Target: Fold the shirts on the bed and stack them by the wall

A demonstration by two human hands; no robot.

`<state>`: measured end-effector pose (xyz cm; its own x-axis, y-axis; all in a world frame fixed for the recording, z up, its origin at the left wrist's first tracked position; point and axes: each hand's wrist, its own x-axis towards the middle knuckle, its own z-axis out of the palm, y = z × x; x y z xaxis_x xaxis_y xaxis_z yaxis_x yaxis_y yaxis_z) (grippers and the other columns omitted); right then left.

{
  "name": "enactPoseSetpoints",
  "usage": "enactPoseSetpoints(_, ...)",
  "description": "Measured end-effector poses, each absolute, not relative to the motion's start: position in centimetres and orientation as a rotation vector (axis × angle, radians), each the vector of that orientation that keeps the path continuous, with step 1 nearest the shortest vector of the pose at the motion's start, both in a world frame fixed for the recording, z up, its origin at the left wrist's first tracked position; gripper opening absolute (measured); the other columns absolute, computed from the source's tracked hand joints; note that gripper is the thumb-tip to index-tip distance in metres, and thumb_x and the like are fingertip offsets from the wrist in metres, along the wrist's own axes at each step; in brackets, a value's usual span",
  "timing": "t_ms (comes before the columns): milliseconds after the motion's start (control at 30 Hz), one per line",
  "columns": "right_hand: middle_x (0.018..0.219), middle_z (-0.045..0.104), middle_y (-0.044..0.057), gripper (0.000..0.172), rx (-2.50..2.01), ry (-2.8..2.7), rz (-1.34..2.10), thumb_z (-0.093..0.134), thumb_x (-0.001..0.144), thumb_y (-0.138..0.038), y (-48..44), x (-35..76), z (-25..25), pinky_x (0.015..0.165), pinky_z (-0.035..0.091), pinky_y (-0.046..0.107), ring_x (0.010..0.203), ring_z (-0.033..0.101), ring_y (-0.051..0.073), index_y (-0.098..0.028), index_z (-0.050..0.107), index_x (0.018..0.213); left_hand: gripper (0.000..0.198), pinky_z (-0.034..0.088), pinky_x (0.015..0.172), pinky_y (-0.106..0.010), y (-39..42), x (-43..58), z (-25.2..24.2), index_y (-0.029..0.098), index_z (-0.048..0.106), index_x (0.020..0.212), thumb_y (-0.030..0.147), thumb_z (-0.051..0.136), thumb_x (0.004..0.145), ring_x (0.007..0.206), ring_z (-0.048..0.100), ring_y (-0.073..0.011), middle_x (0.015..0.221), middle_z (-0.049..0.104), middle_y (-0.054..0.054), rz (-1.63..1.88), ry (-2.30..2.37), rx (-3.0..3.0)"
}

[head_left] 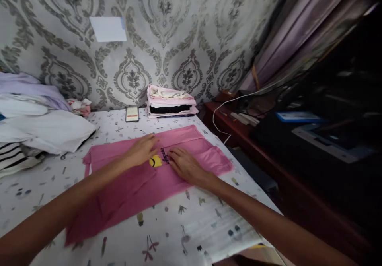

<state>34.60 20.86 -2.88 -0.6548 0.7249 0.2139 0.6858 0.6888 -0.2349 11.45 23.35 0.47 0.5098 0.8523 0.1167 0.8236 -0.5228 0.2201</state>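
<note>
A pink T-shirt (128,192) with a yellow smiley patch and dark lettering lies spread on the patterned white sheet, its top portion showing a fold line. My left hand (143,150) rests on the cloth just above and left of the yellow print, fingers stretched out and slightly blurred. To the right of the lettering, my right hand (185,166) lies on the shirt with its fingers extended toward the print. Neither hand appears to grip the fabric. Small creases run across the lower left and the right end of the shirt.
Folded clothes (171,103) are stacked against the wall, with a small framed card or phone (132,114) beside them. Loose clothing (44,125) is heaped at left. On the right, a dark red wooden edge (238,138) borders the bed, and a white cable (222,106) hangs there.
</note>
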Motion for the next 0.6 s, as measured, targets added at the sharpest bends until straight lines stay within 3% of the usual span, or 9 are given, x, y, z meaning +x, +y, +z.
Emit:
enactPoseSetpoints(200,0.128,0.064,0.020,0.040,-1.193,-2.615,0.145,0.045,0.100,-0.026,20.1,37.2,-3.5,0.108,0.045,0.048,0.122,0.059,0.029,-0.005,0.060,0.131,0.026,0.048,0.099,-0.037,29.2,24.6,0.0,0.012,0.066,0.115,0.018,0.056,0.091,0.117,0.061,-0.0287,0.127,0.066,-0.017,0.202,1.310,2.718)
enactPoseSetpoints(333,0.135,0.060,0.023,0.045,-1.183,-2.630,0.217,0.044,0.101,-0.028,20.3,37.7,-3.6,0.111,0.043,0.049,0.128,0.056,0.030,-0.003,0.054,0.137,0.027,0.050,0.086,-0.038,31.2,27.4,-0.3,0.012,0.070,0.104,0.008,0.048,0.090,0.102,0.068,-0.0298,0.112,0.072,-0.018,0.234,1.387,2.672)
enactPoseSetpoints(467,0.136,0.061,0.021,0.041,-1.027,-2.669,0.277,0.046,0.101,-0.028,23.0,36.0,-3.9,0.112,0.041,0.051,0.129,0.055,0.029,-0.009,0.056,0.136,0.026,0.049,0.079,-0.037,31.9,26.5,0.3,0.013,0.068,0.107,0.017,0.045,0.095,0.094,0.069,-0.0288,0.102,0.074,-0.016,0.391,1.500,2.594)
enactPoseSetpoints(600,0.124,0.067,0.012,0.027,-0.969,-2.666,0.405,0.054,0.099,-0.030,27.5,33.1,-4.2,0.101,0.051,0.043,0.113,0.063,0.025,-0.016,0.065,0.120,0.020,0.046,0.074,-0.032,32.2,25.4,1.5,0.018,0.068,0.097,0.024,0.048,0.095,0.087,0.066,-0.0232,0.093,0.073,-0.008,0.534,1.525,2.530)
